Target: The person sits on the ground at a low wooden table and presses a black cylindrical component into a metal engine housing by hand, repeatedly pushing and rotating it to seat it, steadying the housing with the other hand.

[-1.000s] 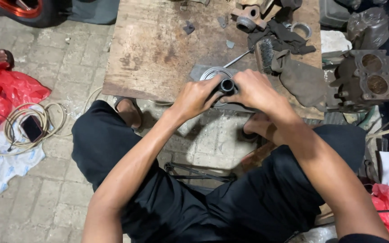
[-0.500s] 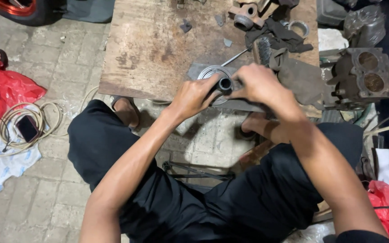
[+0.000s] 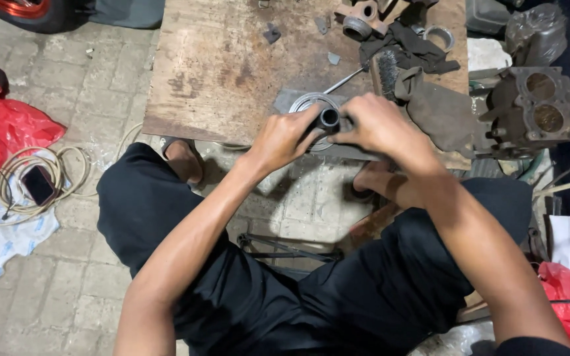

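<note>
Lap: black trousers (image 3: 285, 310) fill the near edge, knees spread, the person seated over a paved brick floor (image 3: 74, 112).
Feet: bare feet in sandals rest under the desk edge, one at (image 3: 185, 160).
Left hand (image 3: 284, 137): grip wrapped round a short dark metal tube (image 3: 328, 119), fingers pressed together on its side.
Right hand (image 3: 380, 125): grip curled onto the same tube from the other side, fingers pinching it; the fingertips themselves are hidden.
Tube: held at the near edge of the desk, its open end facing up, just above a round metal ring part (image 3: 306, 103) lying on a grey plate.
Desk (image 3: 219, 72): worn, stained wooden board.
Behind the hands: a thin metal rod (image 3: 344, 80), a wire brush (image 3: 385, 66) and dark greasy rags (image 3: 430, 109).
Far edge: a rusty cast fitting (image 3: 361, 20) and a loose metal ring (image 3: 439, 37).
Right side: a two-bore engine cylinder block (image 3: 534, 109) beside the desk.
Left side: red plastic bag (image 3: 8, 128), coiled cable (image 3: 31, 181) round a phone (image 3: 37, 184).
</note>
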